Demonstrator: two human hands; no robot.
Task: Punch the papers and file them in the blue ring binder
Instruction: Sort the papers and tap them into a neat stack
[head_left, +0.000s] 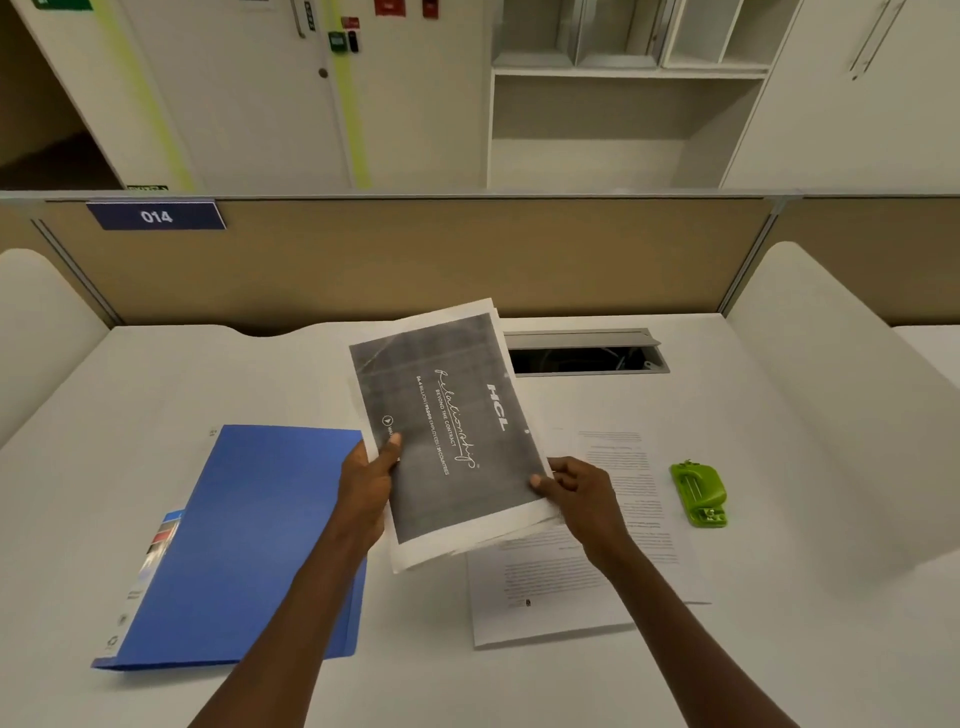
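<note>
Both my forearms come up from the bottom edge and meet at a stack of papers that I hold up off the desk, tilted, top sheet a dark grey printed cover w/ white "HCL" lettering running sideways. My left hand grips the stack's left edge, thumb on the front face, fingers curled behind. My right hand pinches the lower right corner, thumb on top, fingers under. Sheet edges at the bottom of the stack fan out a bit, not squared.

Blue ring binder lies shut and flat on the desk to my left, spine toward the left, some coloured inserts showing at that edge. Its right edge sits under my left forearm in this view; can't tell if they touch.

More printed pages lie flat on the desk under and to the right of the held stack, text too small to read. Green hole punch sits just beside those pages on the right, apart from my right hand.

Behind the stack, an open cable hatch in the desk, lid raised, dark inside. Tan partition across the back w/ a blue "014" plate at upper left. White cupboards & shelves beyond.
</note>
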